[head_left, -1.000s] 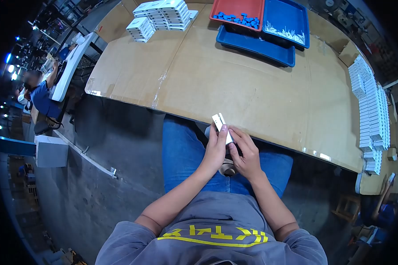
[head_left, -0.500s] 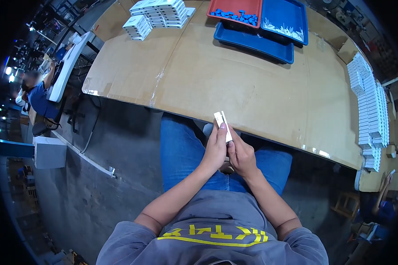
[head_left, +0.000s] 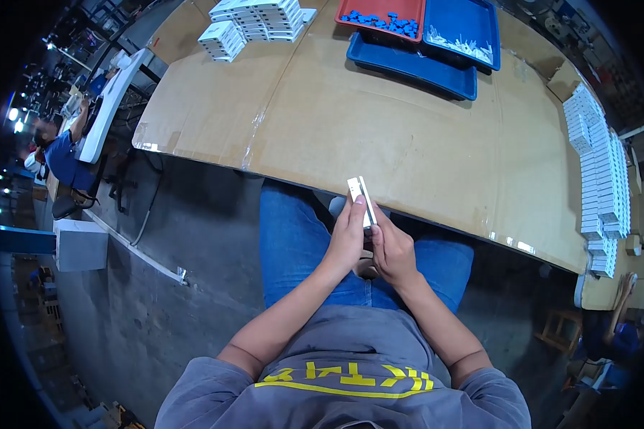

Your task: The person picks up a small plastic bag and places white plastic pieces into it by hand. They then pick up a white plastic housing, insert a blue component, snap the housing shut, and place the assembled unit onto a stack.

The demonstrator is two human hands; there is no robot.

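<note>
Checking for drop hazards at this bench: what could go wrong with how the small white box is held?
Both the left hand and right hand grip the small white box above the lap, off the table; a slip could drop it to the floor. Its upper end sticks out past the grip and could knock the table edge.

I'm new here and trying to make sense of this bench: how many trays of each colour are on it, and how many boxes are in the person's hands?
Red plastic tray: 1
Blue plastic trays, one beside the red, one nearer the person: 2
Small white cardboard box, held by left hand and right hand: 1
Total: 4
</note>
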